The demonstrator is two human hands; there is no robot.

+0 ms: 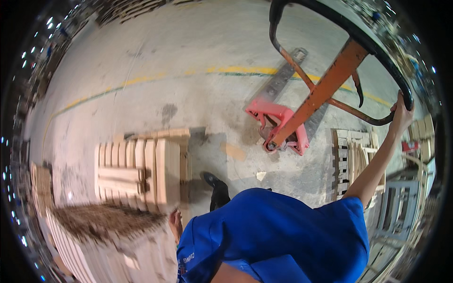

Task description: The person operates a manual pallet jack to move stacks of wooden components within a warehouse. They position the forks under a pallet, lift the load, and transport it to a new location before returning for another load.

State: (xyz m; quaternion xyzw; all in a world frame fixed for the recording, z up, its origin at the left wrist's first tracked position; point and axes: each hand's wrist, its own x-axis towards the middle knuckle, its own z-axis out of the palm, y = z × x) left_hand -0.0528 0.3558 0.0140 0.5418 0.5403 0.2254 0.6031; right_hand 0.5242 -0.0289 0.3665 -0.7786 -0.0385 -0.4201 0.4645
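One hand, the right hand (402, 113), is closed around the right end of the black loop handle (381, 54). The left hand (176, 222) has its fingers curled, beside the near-right corner of a stack of pale wooden parts (151, 160); whether it touches or holds anything cannot be determined. Handle shaft (321, 94): orange, scuffed, slanting down to the red base (271, 107). The hand pallet truck (302, 115) stands on the concrete floor (165, 47), right of the stack. Its worn grey forks (278, 80) point toward the floor's far edge, across a yellow line (240, 70).
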